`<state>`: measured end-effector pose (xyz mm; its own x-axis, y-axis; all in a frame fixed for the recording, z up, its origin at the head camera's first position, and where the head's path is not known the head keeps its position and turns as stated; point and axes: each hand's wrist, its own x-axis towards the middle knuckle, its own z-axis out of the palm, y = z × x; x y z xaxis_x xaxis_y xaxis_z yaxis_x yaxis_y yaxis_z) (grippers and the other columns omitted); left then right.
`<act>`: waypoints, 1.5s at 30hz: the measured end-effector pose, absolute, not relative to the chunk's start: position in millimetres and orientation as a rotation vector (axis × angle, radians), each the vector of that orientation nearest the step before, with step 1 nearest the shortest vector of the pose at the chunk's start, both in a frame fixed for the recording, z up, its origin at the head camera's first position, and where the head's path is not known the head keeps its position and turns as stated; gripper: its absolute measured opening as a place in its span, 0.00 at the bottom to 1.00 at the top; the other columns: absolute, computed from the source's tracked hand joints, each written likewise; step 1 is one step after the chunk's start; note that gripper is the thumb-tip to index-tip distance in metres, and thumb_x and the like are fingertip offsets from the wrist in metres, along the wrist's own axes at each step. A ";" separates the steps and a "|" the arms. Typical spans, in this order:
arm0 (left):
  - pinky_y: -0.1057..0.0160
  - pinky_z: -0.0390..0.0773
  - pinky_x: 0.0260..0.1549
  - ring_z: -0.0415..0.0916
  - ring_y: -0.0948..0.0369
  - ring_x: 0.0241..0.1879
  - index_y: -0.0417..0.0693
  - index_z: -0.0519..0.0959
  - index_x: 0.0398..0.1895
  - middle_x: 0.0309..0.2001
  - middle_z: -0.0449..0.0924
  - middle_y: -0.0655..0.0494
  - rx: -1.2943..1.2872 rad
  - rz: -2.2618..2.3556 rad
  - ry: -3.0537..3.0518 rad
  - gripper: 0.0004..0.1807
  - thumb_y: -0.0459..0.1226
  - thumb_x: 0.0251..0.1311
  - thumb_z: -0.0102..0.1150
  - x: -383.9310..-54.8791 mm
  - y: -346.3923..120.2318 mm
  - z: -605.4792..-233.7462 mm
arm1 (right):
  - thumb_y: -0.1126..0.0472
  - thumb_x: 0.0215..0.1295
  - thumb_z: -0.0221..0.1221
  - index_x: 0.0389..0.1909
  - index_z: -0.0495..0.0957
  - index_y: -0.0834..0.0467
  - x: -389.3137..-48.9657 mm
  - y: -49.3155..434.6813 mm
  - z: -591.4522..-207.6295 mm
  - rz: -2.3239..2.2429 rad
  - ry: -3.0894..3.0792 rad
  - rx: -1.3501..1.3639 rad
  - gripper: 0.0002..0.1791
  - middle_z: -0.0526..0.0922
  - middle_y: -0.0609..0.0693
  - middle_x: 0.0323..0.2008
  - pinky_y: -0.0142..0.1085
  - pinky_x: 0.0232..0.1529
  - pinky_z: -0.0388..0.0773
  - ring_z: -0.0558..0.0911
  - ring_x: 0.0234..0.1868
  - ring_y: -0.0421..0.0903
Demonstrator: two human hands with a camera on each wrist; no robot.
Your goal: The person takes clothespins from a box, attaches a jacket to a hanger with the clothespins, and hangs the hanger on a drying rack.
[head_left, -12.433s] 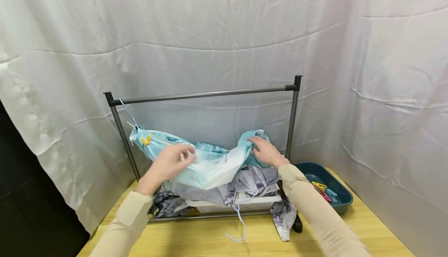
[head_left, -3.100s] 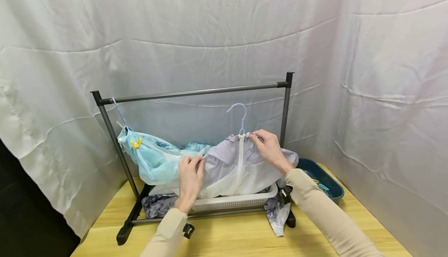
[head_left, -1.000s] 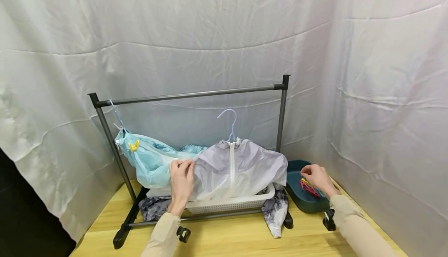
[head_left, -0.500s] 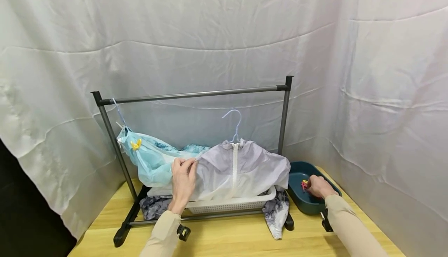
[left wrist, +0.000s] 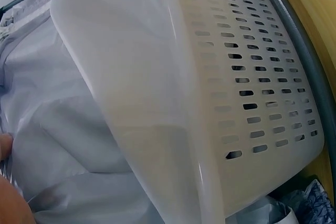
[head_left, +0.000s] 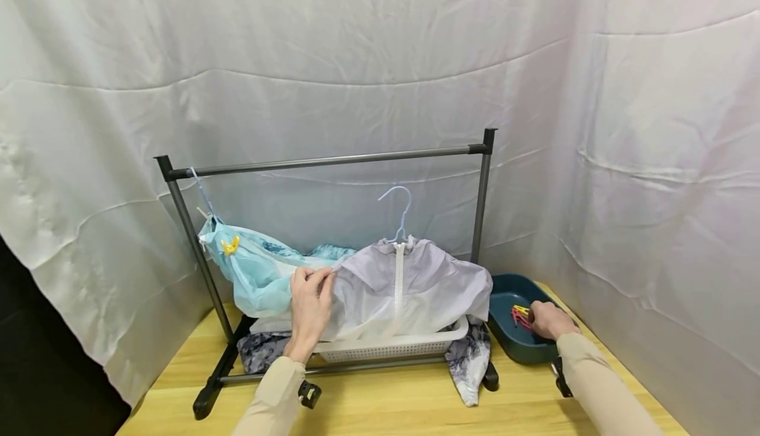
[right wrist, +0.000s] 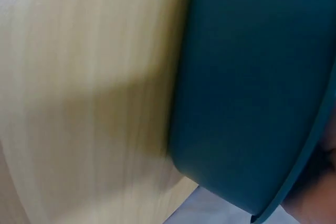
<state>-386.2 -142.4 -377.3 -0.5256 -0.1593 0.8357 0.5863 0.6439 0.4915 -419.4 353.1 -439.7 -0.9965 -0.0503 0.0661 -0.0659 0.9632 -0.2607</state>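
My left hand (head_left: 311, 307) pinches the shoulder of a lavender-to-white zip jacket (head_left: 424, 284), whose cloth also shows by the fingertips in the left wrist view. The jacket is spread over a white slotted basket (head_left: 386, 349), and the hook of a light blue hanger (head_left: 406, 202) rises from its collar below the rail. My right hand (head_left: 552, 320) reaches into a teal basin (head_left: 501, 340), its fingertips right by a yellow clothespin (head_left: 522, 310) and a red clothespin (head_left: 520, 320). I cannot tell whether it grips one.
A metal garment rack (head_left: 332, 161) stands around the basket. On its left end hangs a blue-and-white garment (head_left: 255, 291) with a yellow clothespin (head_left: 230, 245) on it. Dark patterned fabric (head_left: 466, 363) spills over the basket's right end onto the wooden table (head_left: 380, 403).
My right hand has left the jacket's collar and gone down into the basin, shifting slightly among the clothespins. My left hand stays at the jacket's shoulder. Earlier, the hanger hook lay toward the table's front.
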 end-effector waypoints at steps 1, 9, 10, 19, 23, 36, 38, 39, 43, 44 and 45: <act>0.58 0.66 0.34 0.62 0.56 0.38 0.44 0.86 0.40 0.36 0.69 0.48 -0.335 -0.978 -1.907 0.08 0.36 0.66 0.60 -386.4 -142.5 -377.6 | 0.69 0.55 0.57 0.31 0.81 0.62 -418.8 353.2 -440.2 0.398 -3.060 0.089 0.05 0.76 0.52 0.25 0.44 0.32 0.72 0.73 0.27 0.48; 0.58 0.66 0.34 0.62 0.56 0.37 0.44 0.87 0.41 0.35 0.69 0.49 -0.321 -0.972 -1.913 0.08 0.36 0.65 0.61 -387.0 -142.1 -379.2 | 0.68 0.54 0.63 0.27 0.78 0.60 -416.6 354.1 -444.9 0.348 -3.059 0.066 0.02 0.75 0.51 0.24 0.45 0.31 0.72 0.73 0.27 0.48; 0.58 0.66 0.35 0.62 0.56 0.37 0.44 0.87 0.41 0.35 0.69 0.49 -0.324 -0.972 -1.911 0.08 0.36 0.65 0.61 -387.0 -141.9 -379.1 | 0.68 0.54 0.64 0.27 0.78 0.60 -416.1 354.1 -444.9 0.347 -3.049 0.072 0.04 0.75 0.51 0.24 0.45 0.31 0.73 0.73 0.27 0.48; 0.58 0.66 0.33 0.61 0.57 0.36 0.44 0.87 0.40 0.34 0.69 0.49 -0.349 -0.932 -1.909 0.07 0.35 0.64 0.62 -386.2 -141.6 -376.9 | 0.63 0.51 0.71 0.23 0.79 0.57 -413.4 352.1 -443.9 0.342 -3.029 0.027 0.09 0.77 0.50 0.24 0.46 0.29 0.74 0.74 0.26 0.47; 0.58 0.66 0.33 0.61 0.57 0.36 0.44 0.87 0.40 0.34 0.69 0.49 -0.352 -0.945 -1.906 0.07 0.35 0.64 0.62 -386.8 -142.2 -377.4 | 0.62 0.53 0.69 0.27 0.80 0.58 -415.5 351.7 -443.1 0.321 -3.046 0.025 0.06 0.77 0.51 0.26 0.48 0.29 0.73 0.75 0.27 0.48; 0.59 0.64 0.36 0.60 0.58 0.37 0.42 0.86 0.41 0.35 0.68 0.48 -0.349 -1.069 -1.910 0.08 0.35 0.65 0.61 -389.0 -148.7 -381.5 | 0.53 0.63 0.61 0.25 0.84 0.57 -418.8 356.0 -439.4 0.483 -2.931 0.033 0.13 0.75 0.48 0.20 0.38 0.26 0.67 0.72 0.24 0.45; 0.59 0.63 0.35 0.60 0.59 0.36 0.41 0.86 0.41 0.35 0.68 0.48 -0.360 -1.076 -1.901 0.08 0.35 0.65 0.61 -389.7 -149.8 -382.3 | 0.50 0.64 0.62 0.21 0.82 0.55 -417.9 355.6 -438.1 0.512 -2.884 0.031 0.16 0.71 0.46 0.18 0.37 0.24 0.62 0.70 0.23 0.45; 0.60 0.63 0.35 0.60 0.59 0.36 0.41 0.86 0.41 0.35 0.68 0.48 -0.366 -1.079 -1.896 0.08 0.34 0.65 0.61 -389.9 -150.3 -382.7 | 0.49 0.64 0.62 0.20 0.81 0.55 -417.2 355.0 -437.3 0.524 -2.866 0.025 0.17 0.69 0.45 0.17 0.37 0.24 0.60 0.69 0.22 0.45; 0.61 0.65 0.34 0.60 0.61 0.36 0.41 0.86 0.41 0.35 0.67 0.48 -0.370 -1.100 -1.891 0.08 0.34 0.65 0.61 -390.9 -151.8 -384.7 | 0.47 0.62 0.61 0.13 0.75 0.52 -416.1 349.9 -432.7 0.555 -2.826 0.014 0.21 0.63 0.42 0.14 0.36 0.21 0.57 0.66 0.18 0.43; 0.61 0.65 0.34 0.60 0.61 0.36 0.41 0.86 0.41 0.35 0.67 0.49 -0.367 -1.107 -1.891 0.08 0.34 0.65 0.61 -390.9 -152.2 -384.9 | 0.47 0.62 0.61 0.12 0.73 0.52 -416.3 347.7 -431.2 0.568 -2.821 0.019 0.22 0.62 0.42 0.13 0.35 0.20 0.57 0.65 0.17 0.43; 0.62 0.65 0.34 0.60 0.62 0.36 0.42 0.86 0.41 0.35 0.67 0.49 -0.363 -1.112 -1.891 0.08 0.34 0.65 0.61 -391.1 -152.6 -385.0 | 0.48 0.62 0.61 0.12 0.73 0.52 -416.8 344.9 -429.3 0.591 -2.812 0.025 0.22 0.61 0.42 0.12 0.35 0.20 0.57 0.65 0.16 0.42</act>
